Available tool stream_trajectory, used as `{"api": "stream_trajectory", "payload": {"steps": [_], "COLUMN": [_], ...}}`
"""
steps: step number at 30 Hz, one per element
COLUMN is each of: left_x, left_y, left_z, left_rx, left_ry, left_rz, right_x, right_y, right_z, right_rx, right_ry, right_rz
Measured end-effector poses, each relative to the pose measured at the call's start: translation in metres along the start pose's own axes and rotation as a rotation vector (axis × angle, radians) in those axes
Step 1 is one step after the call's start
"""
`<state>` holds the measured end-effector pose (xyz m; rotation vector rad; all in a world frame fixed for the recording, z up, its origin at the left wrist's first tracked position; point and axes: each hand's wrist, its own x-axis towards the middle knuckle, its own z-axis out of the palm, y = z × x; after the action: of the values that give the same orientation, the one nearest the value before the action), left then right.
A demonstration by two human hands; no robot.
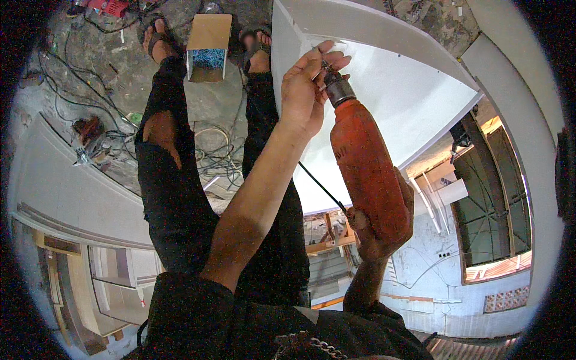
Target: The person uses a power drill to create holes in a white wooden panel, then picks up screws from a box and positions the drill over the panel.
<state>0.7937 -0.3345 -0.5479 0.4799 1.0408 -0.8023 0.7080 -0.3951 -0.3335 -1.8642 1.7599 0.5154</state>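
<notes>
My right hand (367, 235) is wrapped round the rear of a red-orange power drill (367, 156). The drill slants up and to the left, and its metal chuck (339, 89) points at the inner corner of a white panel box (390, 72). At the front of the chuck is my left hand (305, 93), thumb and fingers closed together by the bit. Whatever is pinched there is too small and too covered to name. A black cord (324, 187) shows beside the drill's rear end.
An open cardboard box (209, 36) holding many small blue pieces stands on the floor between my feet. Loose cables (90, 84) and coiled wire (213, 147) lie on the dirty concrete. Another white panel (72, 174) is at left. A barred window (489, 192) is at right.
</notes>
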Motion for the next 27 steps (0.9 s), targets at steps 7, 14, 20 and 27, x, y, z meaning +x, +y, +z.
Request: {"api": "stream_trajectory", "payload": {"steps": [7, 14, 20, 27], "left_x": [0.000, 0.001, 0.002, 0.001], "left_y": [-0.004, -0.006, -0.009, -0.002], "left_z": [-0.005, -0.006, -0.007, 0.001], "left_rx": [0.012, -0.005, -0.030, -0.163], "left_ry": [-0.045, -0.052, -0.063, -0.005], "left_rz": [0.026, 0.039, 0.076, -0.031], "right_x": [0.000, 0.001, 0.002, 0.004], "right_y": [-0.001, -0.004, -0.007, -0.012], "right_z": [0.001, 0.001, 0.000, -0.003], "right_rx": [-0.020, -0.028, -0.031, -0.034], "right_ry": [-0.011, -0.015, -0.016, -0.011], "right_rz": [-0.003, -0.007, -0.009, -0.019]}}
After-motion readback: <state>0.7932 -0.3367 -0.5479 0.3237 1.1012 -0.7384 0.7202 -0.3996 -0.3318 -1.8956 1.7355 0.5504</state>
